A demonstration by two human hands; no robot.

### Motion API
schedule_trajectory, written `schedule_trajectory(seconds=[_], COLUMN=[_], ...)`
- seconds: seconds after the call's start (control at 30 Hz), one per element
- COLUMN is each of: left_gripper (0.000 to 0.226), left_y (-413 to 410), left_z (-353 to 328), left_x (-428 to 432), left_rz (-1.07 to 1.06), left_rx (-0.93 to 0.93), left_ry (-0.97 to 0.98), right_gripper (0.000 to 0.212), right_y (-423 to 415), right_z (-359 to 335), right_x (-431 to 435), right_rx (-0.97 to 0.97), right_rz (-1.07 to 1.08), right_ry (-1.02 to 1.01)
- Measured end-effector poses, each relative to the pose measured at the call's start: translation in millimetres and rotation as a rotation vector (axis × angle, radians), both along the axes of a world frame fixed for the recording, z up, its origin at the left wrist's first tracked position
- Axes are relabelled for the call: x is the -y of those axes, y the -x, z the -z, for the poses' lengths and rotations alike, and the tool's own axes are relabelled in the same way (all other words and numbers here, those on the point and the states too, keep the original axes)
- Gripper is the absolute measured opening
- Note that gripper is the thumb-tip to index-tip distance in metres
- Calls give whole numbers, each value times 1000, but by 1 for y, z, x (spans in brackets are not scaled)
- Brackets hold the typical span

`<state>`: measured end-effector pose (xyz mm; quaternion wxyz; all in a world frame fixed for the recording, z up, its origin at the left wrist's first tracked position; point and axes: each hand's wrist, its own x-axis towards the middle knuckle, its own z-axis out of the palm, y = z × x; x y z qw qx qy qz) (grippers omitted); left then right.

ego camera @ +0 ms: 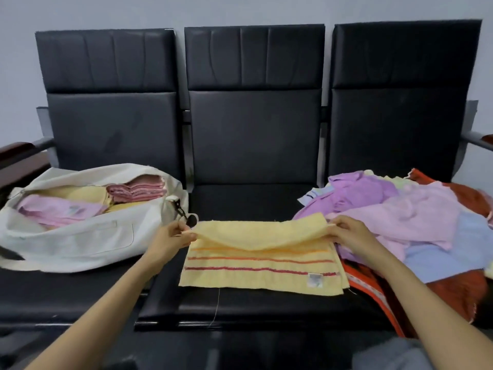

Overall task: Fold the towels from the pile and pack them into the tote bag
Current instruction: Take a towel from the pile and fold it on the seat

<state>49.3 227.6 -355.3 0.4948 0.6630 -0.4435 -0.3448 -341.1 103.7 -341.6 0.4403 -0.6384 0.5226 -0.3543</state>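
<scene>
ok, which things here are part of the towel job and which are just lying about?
Job: yellow towel, pinched by left hand and right hand; tote bag with folded towels inside; towel pile.
Just there: black bench seats; wooden armrest; wall.

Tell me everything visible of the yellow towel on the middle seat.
The yellow towel is pale terry with three stripes, orange to dark red, and a label near its right front corner. It lies flat on the middle seat, its far edge lifted and doubled over toward the person. The left hand and right hand pinch that edge's corners. Its right end touches the towel pile.
</scene>
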Motion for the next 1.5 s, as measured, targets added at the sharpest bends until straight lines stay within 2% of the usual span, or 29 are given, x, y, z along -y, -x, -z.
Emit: schedule_trajectory(seconds=[0.13, 0.27, 0.4, 0.53, 0.6, 0.63, 0.7, 0.8, 0.83, 0.9, 0.97, 1.07, 1.13, 1.17, 1.2, 1.27, 1.37, 1.43, 1.5], left_gripper=[12, 28, 50, 52, 58, 54, 40, 28, 38, 52, 38, 30, 23, 30, 34, 27, 28, 25, 25], left_y=[-4, -5, -7, -7, -4, -4, -6, 1, 6, 13, 17, 24, 28, 29, 30, 28, 20, 14, 10], left_z=[-2, -6, 4, 8, 8, 12, 21, 26, 26, 28, 26, 22, 20, 19, 16, 12, 1, -13, -27], left_x=[-28, -45, -49, -46, -42, -38, -23, -6, 0, 11, 20, 27, 30, 30, 29, 25, 16, 7, -1], left_rz=[119, 233, 284, 355, 302, 221, 6, -93, -91, -115, -121, -99, -77, -69, -62, -36, -17, 5, 27], left_rx=[55, 100, 265, 261, 234, 233, 312, 451, 441, 381, 389, 471, 545, 554, 543, 490, 457, 376, 171], left_ry=[-32, -80, -217, -318, -296, -258, -223, -346, -379, -412, -450, -490, -455, -427, -395, -321, -135, -45, -23], right_gripper=[4, 10, 11, 22, 16, 11, 16, 12, 13, 22, 36, 59, 69, 71, 72, 72, 77, 87, 96], right_y=[26, 45, 47, 45, 41, 38, 30, 6, -5, -28, -50, -76, -90, -96, -101, -110, -124, -137, -151], right_z=[-13, 0, 10, 11, 5, 2, -2, -3, -2, 3, 9, 21, 28, 32, 36, 44, 51, 53, 55], right_x=[-26, -29, -28, -27, -30, -32, -32, -31, -31, -30, -31, -31, -29, -29, -28, -27, -31, -36, -42], right_rx=[-42, -271, -426, -644, -654, -648, -649, -643, -656, -716, -746, -848, -939, -961, -977, -1008, -1034, -1013, -985], right_rz=[-170, -289, -364, -476, -494, -462, -366, -319, -345, -445, -552, -662, -717, -740, -759, -785, -789, -784, -787], right_ry=[19, 41, 68, 46, 12, 26, 126, 220, 235, 285, 306, 278, 290, 293, 287, 260, 249, 274, 304])
